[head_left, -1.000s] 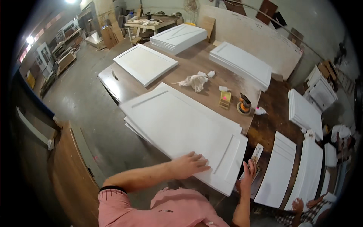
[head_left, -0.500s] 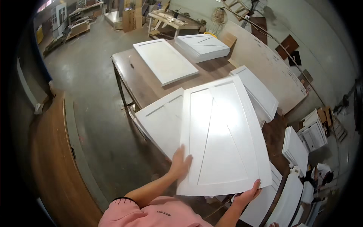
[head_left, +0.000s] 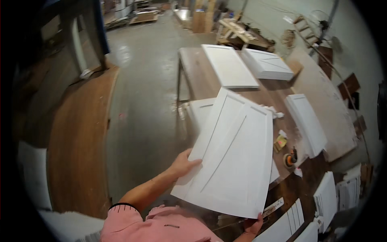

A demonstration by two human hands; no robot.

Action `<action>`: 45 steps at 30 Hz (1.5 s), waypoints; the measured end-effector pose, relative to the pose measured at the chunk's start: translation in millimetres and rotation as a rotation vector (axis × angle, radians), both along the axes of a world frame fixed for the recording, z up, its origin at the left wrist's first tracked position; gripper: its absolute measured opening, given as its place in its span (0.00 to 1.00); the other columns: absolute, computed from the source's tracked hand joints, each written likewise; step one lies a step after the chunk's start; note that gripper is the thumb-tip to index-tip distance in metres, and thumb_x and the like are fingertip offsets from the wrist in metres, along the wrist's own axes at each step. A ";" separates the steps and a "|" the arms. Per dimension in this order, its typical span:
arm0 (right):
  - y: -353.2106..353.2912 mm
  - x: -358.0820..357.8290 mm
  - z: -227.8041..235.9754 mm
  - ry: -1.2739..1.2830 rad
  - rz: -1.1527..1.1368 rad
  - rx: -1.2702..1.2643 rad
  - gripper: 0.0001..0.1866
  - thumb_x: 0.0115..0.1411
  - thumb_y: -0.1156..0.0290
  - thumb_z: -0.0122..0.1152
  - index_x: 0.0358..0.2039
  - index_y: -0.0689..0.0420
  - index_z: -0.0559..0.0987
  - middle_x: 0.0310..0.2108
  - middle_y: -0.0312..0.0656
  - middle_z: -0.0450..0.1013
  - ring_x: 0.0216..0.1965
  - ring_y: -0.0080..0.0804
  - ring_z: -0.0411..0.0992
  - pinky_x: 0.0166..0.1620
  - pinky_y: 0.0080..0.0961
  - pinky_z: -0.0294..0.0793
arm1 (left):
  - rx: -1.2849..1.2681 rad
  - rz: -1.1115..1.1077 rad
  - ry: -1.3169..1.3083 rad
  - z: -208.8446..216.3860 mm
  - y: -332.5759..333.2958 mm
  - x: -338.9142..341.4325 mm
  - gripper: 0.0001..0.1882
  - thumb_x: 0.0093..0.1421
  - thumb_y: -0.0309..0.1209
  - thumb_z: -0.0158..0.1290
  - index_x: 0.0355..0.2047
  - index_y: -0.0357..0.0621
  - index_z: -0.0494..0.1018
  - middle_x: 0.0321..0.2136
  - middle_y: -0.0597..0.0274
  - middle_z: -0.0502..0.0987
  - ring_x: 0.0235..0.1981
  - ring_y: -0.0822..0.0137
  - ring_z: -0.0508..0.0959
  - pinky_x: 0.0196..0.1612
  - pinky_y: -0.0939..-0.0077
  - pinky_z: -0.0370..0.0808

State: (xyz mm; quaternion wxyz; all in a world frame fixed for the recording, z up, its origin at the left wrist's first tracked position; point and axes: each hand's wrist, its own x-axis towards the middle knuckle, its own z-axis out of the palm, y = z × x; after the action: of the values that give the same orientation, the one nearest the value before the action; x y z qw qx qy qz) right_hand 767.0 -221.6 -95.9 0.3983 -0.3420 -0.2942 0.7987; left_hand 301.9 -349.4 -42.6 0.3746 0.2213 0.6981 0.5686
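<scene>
A large white panelled cabinet door (head_left: 234, 157) is lifted off the wooden table (head_left: 197, 72) and tilted toward me. My left hand (head_left: 183, 164) grips its left edge, thumb on the face. My right hand (head_left: 254, 226) holds its lower right corner from below, mostly hidden by the door. Under it another white door (head_left: 200, 113) lies flat on the table.
More white doors lie on the table: one (head_left: 229, 66) at the far end, a stack (head_left: 267, 64) beside it, another (head_left: 308, 123) at the right. A small tin (head_left: 289, 159) and yellow block (head_left: 280, 142) sit near the table edge. Concrete floor (head_left: 145, 80) and a wooden board (head_left: 78, 137) are at left.
The door has been lifted off the stack and swung up and leftward in both hands. My view has turned left along the table.
</scene>
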 end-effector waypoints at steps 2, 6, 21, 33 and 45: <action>-2.0 -26.0 7.1 0.019 0.044 -0.130 0.33 0.72 0.55 0.51 0.70 0.61 0.64 0.64 0.46 0.71 0.61 0.46 0.72 0.63 0.42 0.72 | 0.014 0.072 0.075 23.5 -53.7 4.6 0.27 0.62 0.35 0.64 0.58 0.36 0.74 0.48 0.53 0.83 0.48 0.64 0.81 0.54 0.69 0.76; 1.5 -102.1 11.9 -0.150 0.450 0.220 0.34 0.73 0.58 0.47 0.73 0.64 0.59 0.69 0.50 0.66 0.65 0.44 0.68 0.67 0.39 0.68 | 0.061 0.289 0.114 71.7 -172.8 29.6 0.28 0.62 0.34 0.64 0.60 0.35 0.72 0.50 0.54 0.81 0.50 0.67 0.79 0.55 0.69 0.75; -324.4 -312.8 58.8 0.146 1.313 0.847 0.37 0.64 0.68 0.54 0.71 0.69 0.63 0.72 0.53 0.62 0.71 0.42 0.60 0.72 0.35 0.54 | -0.159 1.401 0.389 100.0 -603.9 306.0 0.28 0.65 0.36 0.62 0.60 0.33 0.71 0.47 0.57 0.81 0.49 0.70 0.76 0.55 0.70 0.73; -719.3 -305.9 103.3 0.309 2.018 0.641 0.33 0.65 0.74 0.51 0.70 0.71 0.64 0.73 0.51 0.61 0.75 0.39 0.54 0.75 0.34 0.47 | 0.022 2.117 0.273 98.0 -822.2 560.3 0.21 0.66 0.32 0.59 0.55 0.32 0.75 0.46 0.61 0.81 0.45 0.72 0.78 0.49 0.75 0.74; -889.9 -250.0 137.5 0.262 2.251 0.493 0.31 0.71 0.64 0.55 0.71 0.63 0.66 0.72 0.46 0.62 0.74 0.38 0.56 0.74 0.32 0.52 | -0.820 2.020 0.108 90.4 -975.2 633.9 0.42 0.64 0.52 0.60 0.69 0.36 0.65 0.66 0.46 0.69 0.64 0.54 0.71 0.65 0.66 0.67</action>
State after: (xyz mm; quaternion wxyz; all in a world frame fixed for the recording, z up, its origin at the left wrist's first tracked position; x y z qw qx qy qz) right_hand 517.0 -1111.5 41.6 -0.4540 0.2853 -0.5364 0.6517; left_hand 935.8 -1324.5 47.9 -0.2509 -0.5710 0.7097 0.3275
